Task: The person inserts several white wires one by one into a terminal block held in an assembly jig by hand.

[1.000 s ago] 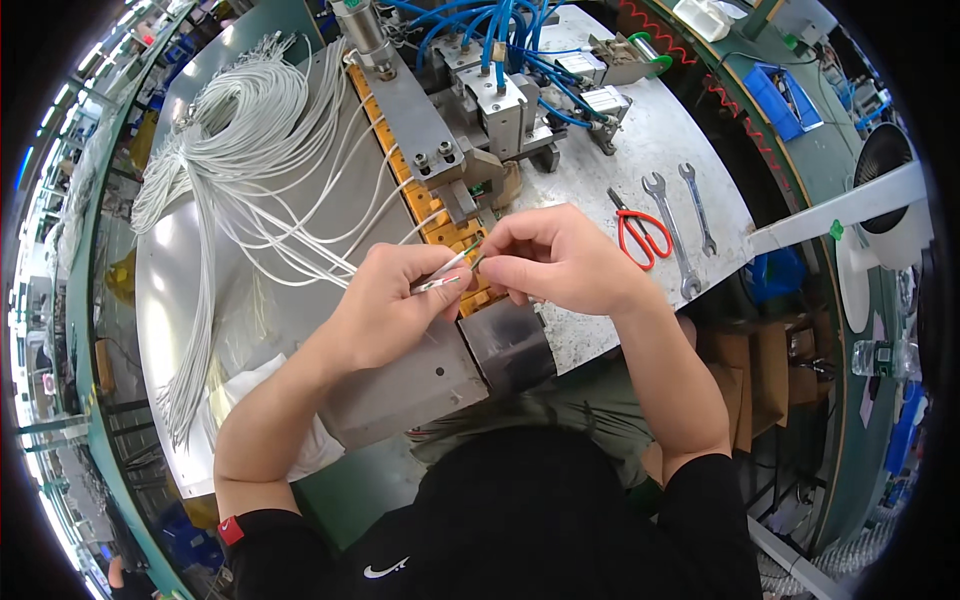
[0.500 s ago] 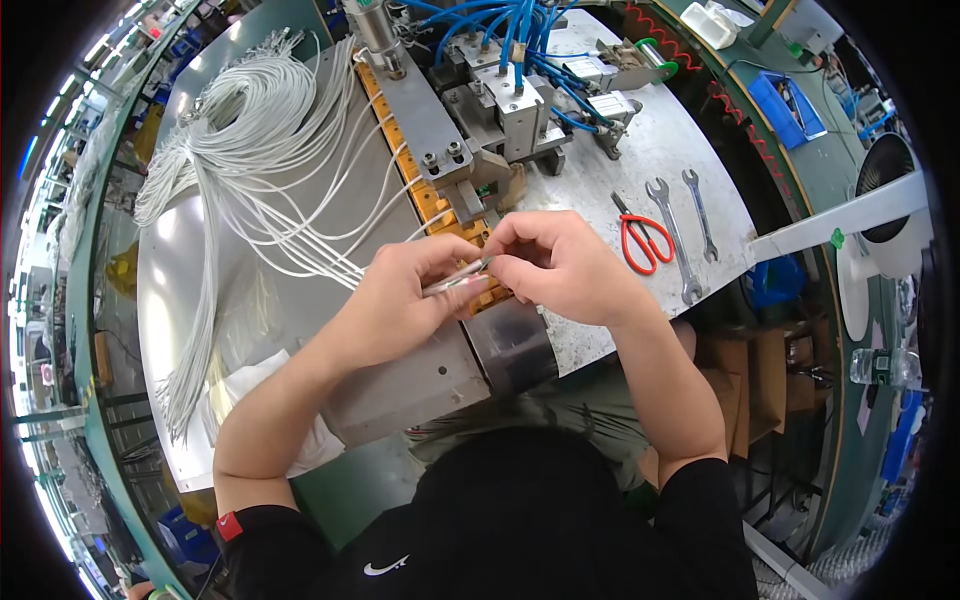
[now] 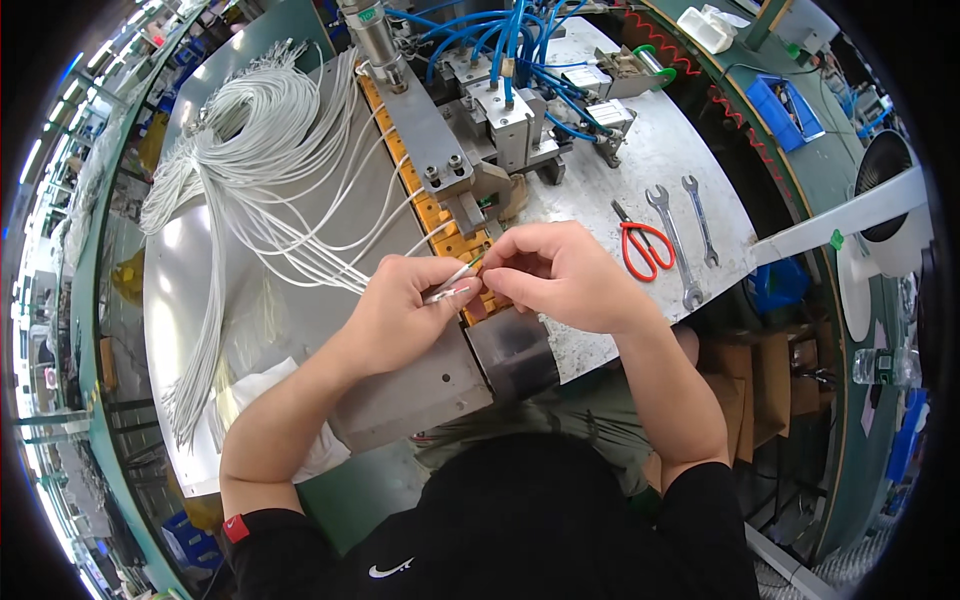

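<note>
My left hand (image 3: 400, 310) pinches a white cable (image 3: 448, 290) near its end, between thumb and fingers. Against it, the fingertips of my right hand (image 3: 565, 275) are closed on the thin wires at the cable's tip; a bit of green wire (image 3: 476, 259) shows between the hands. Both hands hover over the near end of an orange slotted rail (image 3: 425, 208), in which several white cables rest. Just beyond the fingers stands a metal press head (image 3: 425, 145) on the rail's right side. My fingers partly hide the wire ends.
A large bundle of white cables (image 3: 245, 125) lies on the metal table at left. Blue air hoses (image 3: 510, 45) feed the cylinders (image 3: 497, 115). To the right lie red-handled scissors (image 3: 648, 252) and two wrenches (image 3: 675, 245), (image 3: 701, 222). A white arm (image 3: 840, 218) crosses the right edge.
Both hands stay together at the cable end, with small finger shifts. More of the green wire shows between them now. The whole view has shifted slightly.
</note>
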